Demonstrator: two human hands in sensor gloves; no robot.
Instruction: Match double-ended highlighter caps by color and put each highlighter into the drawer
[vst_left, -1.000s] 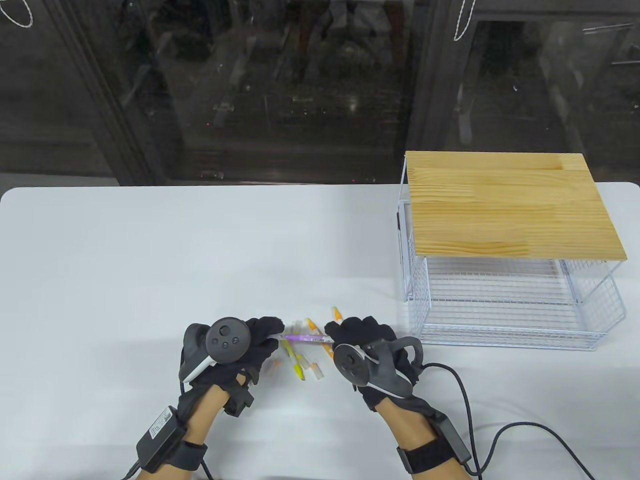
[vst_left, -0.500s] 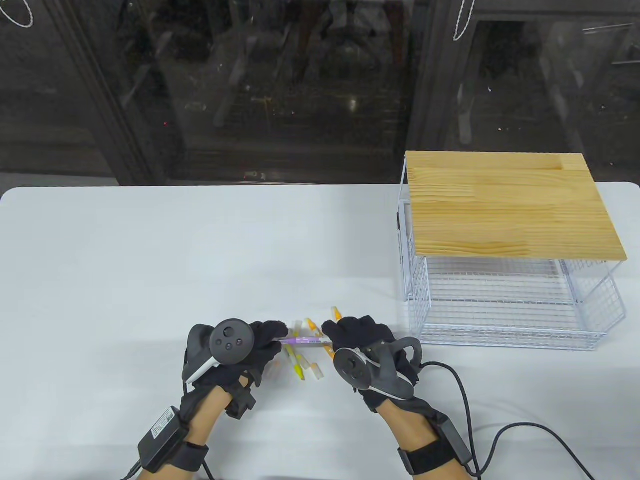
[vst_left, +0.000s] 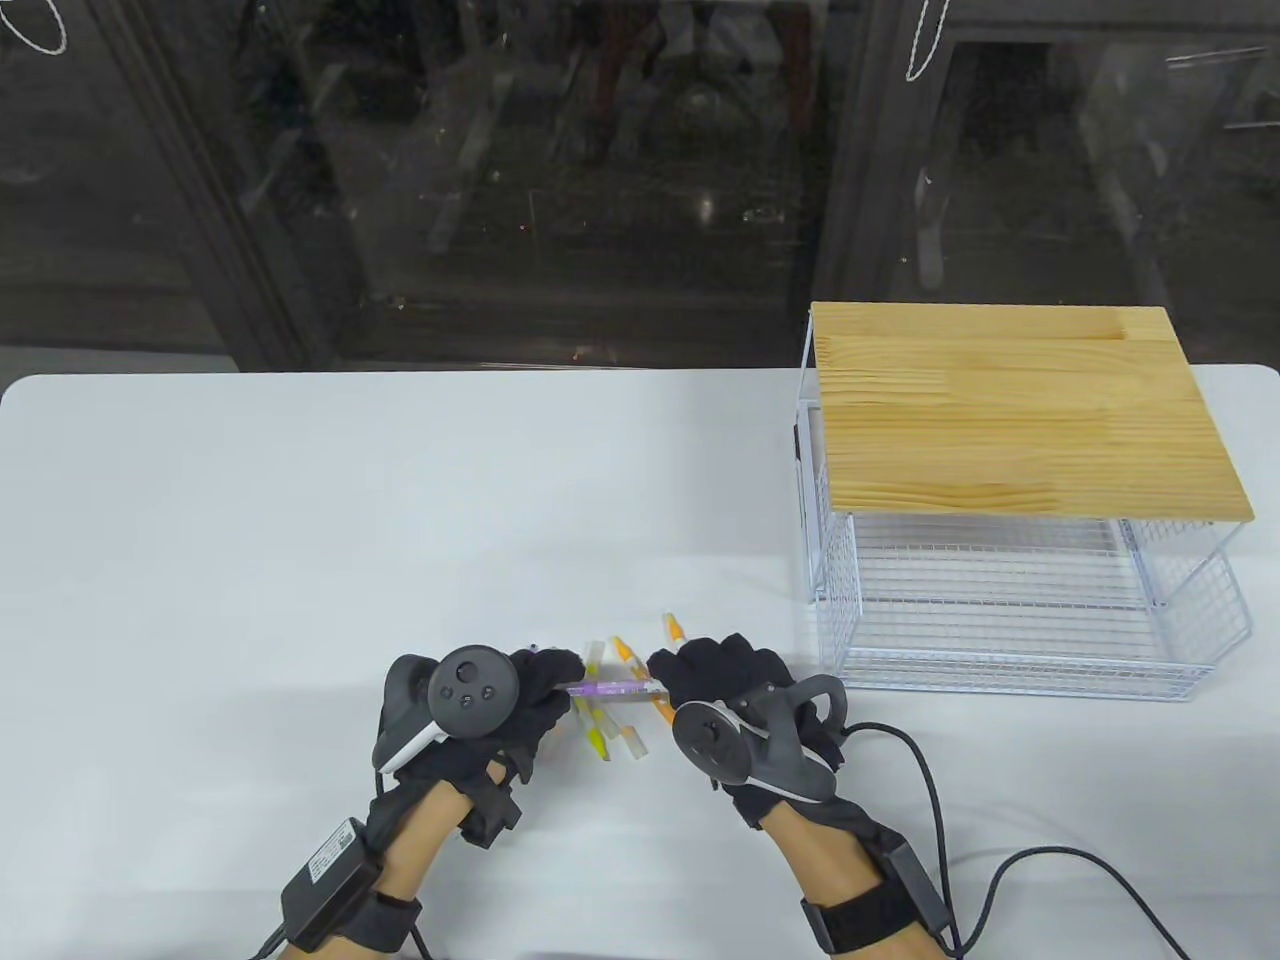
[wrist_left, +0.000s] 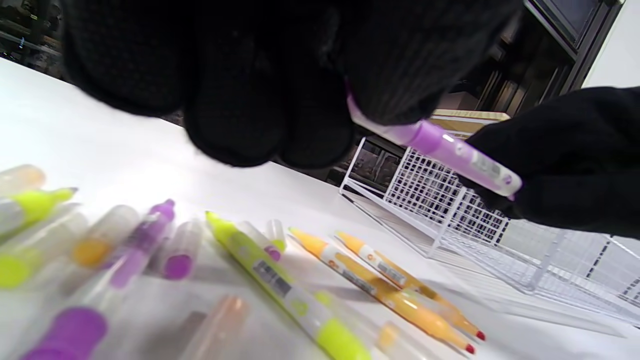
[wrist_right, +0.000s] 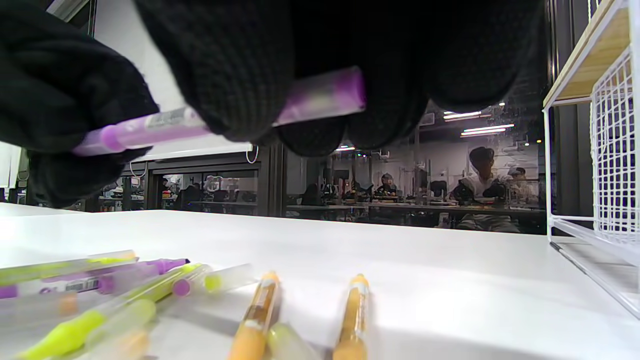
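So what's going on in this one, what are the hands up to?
Both gloved hands hold one purple highlighter level above the table, the left hand pinching one end and the right hand the other. Yellow, orange and purple highlighters and loose caps lie scattered beneath. The wire drawer under the wooden top stands pulled out, with nothing visible inside.

Purple highlighter (vst_left: 610, 688) between black-gloved fingers (vst_left: 560, 668); on the white counter (vst_left: 300, 520) lie orange highlighters (wrist_right: 352, 312) and a lime-yellow highlighter (wrist_left: 280, 285). White wire-grid drawer (vst_left: 1010, 620) sits under a pale, striped wood-grain top (vst_left: 1020, 410).
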